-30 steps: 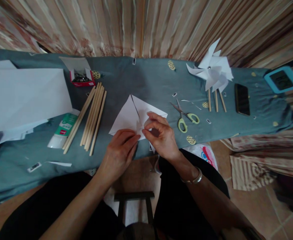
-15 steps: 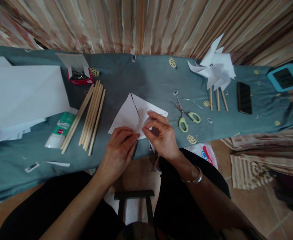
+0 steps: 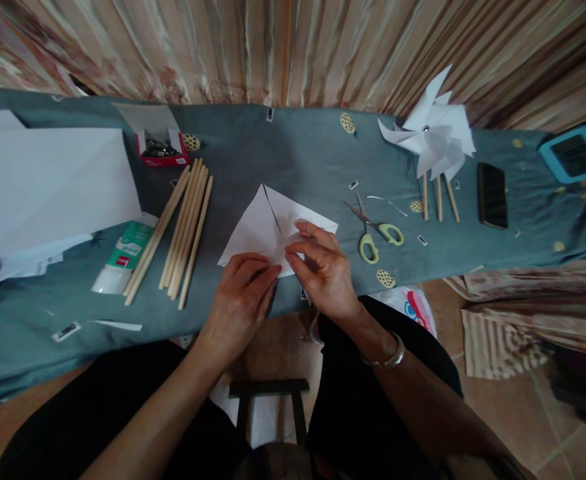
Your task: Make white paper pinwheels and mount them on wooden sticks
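A white paper square [image 3: 253, 227] with slits cut in from its corners lies near the table's front edge, one corner pointing away from me. My left hand [image 3: 240, 297] rests at its near left side, thumb and fingers closed on the paper's edge. On the right, my right hand [image 3: 323, 270] pinches a flap of the paper with thumb and forefinger close to the middle. Both sets of fingertips are near each other, and they hide the near part of the sheet. Scissors with green handles [image 3: 369, 243] lie partly open to the right of the paper.
Wooden sticks [image 3: 185, 233], a glue tube [image 3: 127, 253], a red box of small metal pieces [image 3: 161, 148] and stacked white paper [image 3: 53, 180] are on the left. Paper pinwheels [image 3: 437, 130], a phone [image 3: 493, 195] and a blue-framed device [image 3: 575, 155] lie on the right.
Both hands keep almost the same pose on the paper. The whole view has shifted very slightly; no object has visibly moved on the table.
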`<action>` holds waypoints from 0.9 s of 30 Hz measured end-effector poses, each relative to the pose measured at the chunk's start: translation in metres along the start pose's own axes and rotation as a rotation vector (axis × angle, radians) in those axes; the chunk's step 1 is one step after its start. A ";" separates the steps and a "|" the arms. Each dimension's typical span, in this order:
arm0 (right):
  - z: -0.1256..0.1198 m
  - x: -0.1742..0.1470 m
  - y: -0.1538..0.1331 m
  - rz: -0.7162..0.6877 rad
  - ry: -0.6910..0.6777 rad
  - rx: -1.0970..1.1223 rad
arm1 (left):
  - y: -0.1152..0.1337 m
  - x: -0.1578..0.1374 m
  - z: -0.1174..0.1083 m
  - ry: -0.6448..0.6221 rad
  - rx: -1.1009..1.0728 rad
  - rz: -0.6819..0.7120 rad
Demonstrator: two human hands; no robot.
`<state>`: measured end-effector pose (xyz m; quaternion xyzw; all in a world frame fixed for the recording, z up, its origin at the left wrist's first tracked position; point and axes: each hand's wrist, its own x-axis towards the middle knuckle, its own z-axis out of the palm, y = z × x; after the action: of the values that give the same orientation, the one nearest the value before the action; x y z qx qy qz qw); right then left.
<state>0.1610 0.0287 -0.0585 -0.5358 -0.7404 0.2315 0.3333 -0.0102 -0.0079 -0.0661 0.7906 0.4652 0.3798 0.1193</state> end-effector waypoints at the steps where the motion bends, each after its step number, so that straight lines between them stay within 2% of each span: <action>1: 0.000 0.000 0.000 -0.004 -0.002 -0.004 | 0.000 0.000 0.000 0.001 0.001 -0.002; 12: -0.001 -0.002 -0.001 -0.046 -0.037 -0.082 | 0.001 -0.002 0.001 -0.012 -0.014 -0.038; 20: 0.001 -0.007 -0.001 -0.154 -0.094 -0.189 | 0.001 -0.001 0.000 -0.005 -0.021 -0.034; 27: 0.011 -0.013 0.000 -0.215 -0.076 -0.245 | 0.001 0.000 -0.002 -0.038 0.004 -0.017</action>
<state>0.1556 0.0169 -0.0690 -0.4809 -0.8283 0.1223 0.2601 -0.0110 -0.0090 -0.0646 0.7940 0.4702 0.3629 0.1295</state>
